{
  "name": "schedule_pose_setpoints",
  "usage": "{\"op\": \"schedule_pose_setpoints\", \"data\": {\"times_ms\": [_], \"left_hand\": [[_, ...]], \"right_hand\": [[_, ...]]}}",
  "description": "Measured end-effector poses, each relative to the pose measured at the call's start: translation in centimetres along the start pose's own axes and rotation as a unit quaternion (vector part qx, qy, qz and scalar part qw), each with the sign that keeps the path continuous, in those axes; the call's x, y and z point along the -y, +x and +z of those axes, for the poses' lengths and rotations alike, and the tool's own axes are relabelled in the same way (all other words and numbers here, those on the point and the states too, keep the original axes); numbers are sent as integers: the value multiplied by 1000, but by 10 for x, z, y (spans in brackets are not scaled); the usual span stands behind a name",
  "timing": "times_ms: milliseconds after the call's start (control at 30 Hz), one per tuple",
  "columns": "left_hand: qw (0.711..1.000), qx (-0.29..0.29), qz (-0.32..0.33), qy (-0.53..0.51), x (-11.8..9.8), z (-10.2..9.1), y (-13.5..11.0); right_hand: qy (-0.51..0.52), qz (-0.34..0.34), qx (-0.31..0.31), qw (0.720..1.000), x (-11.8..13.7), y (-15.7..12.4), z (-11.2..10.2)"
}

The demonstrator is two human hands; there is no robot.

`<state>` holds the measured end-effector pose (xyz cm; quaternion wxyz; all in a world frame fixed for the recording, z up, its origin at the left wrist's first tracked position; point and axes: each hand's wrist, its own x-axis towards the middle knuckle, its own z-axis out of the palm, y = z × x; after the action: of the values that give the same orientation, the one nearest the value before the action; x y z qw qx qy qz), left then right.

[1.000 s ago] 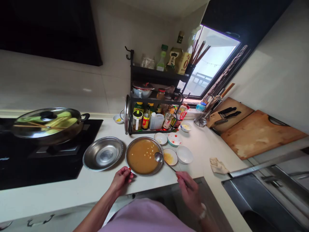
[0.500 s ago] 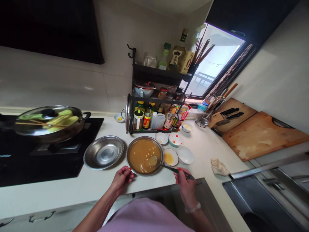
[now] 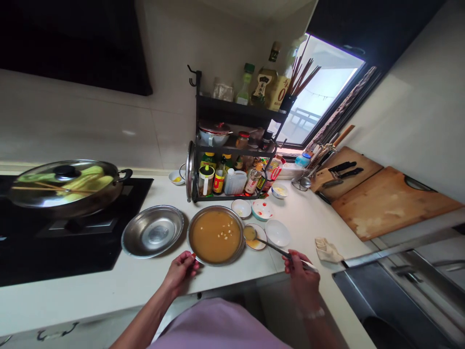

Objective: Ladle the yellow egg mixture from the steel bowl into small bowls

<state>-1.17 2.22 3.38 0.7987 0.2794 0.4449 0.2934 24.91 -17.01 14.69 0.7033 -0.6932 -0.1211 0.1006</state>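
My right hand [image 3: 302, 276] is closed round the dark handle of a ladle [image 3: 250, 233]. The ladle's head holds brownish liquid and is over a small white bowl [image 3: 260, 246] with yellow residue, just right of a round metal basin [image 3: 189, 231]. Brown liquid [image 3: 214, 240] with a few pale bits floating in it fills the basin. My left hand [image 3: 181, 272] pinches the basin's near left rim between thumb and curled fingers. An empty metal basin [image 3: 132, 248] stands to the left on the counter.
A lidded pan [image 3: 69, 194] with green-yellow food under its glass lid sits on the black hob [image 3: 87, 259]. Behind the basin stands a black rack [image 3: 240, 107] of bottles. Several small bowls lie to the right, beyond them a cloth [image 3: 328, 250], cutting boards [image 3: 394, 206] and a sink [image 3: 385, 295].
My right hand has moved right, lifting the ladle out of the basin's liquid and over the small bowl. My left hand stays at the basin's rim.
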Motion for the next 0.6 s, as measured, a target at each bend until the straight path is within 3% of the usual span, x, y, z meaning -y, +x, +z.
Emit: {"op": "schedule_pose_setpoints", "data": {"times_ms": [167, 300, 467, 600], "left_hand": [[1000, -2, -5, 2, -1, 1, 0], [1000, 1, -2, 0, -2, 1, 0], [1000, 4, -4, 8, -4, 1, -2], [1000, 1, -5, 8, -5, 2, -3]], "right_hand": [[-95, -48, -2, 994, -7, 0, -12], [-158, -127, 54, 978, -13, -6, -18], [-193, -254, 122, 940, -3, -14, -19], [-166, -238, 140, 947, -3, -24, -6]]}}
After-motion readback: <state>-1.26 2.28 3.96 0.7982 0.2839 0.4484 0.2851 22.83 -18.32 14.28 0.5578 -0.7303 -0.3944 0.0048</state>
